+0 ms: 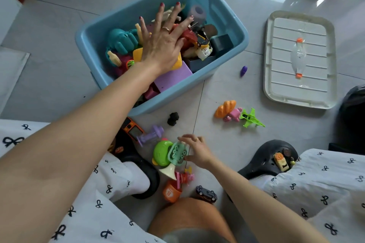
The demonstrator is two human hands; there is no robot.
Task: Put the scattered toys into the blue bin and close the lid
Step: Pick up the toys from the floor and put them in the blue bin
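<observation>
The blue bin [233, 25] stands open on the floor, packed with toys. My left hand [164, 41] is spread flat with straight fingers over the toys inside it. Nearer to me, my right hand [197, 150] pinches a mint-green toy trumpet [176, 156] between thumb and fingers, beside a green round toy [161, 151]. Scattered on the floor lie a purple dumbbell [151, 135], a black lump [173, 118], a purple eggplant [244, 71], a toy bread [225, 108], a pink pig [233, 115], a green jet [250, 118], an orange cup [171, 193] and a dark toy car [206, 193].
The white lid [276, 85] lies upside down on the floor to the right of the bin. My knees in white patterned fabric frame the bottom corners. Black slippers [264, 160] sit on both sides of the near toys. An orange gadget [132, 128] lies by the bin's near wall.
</observation>
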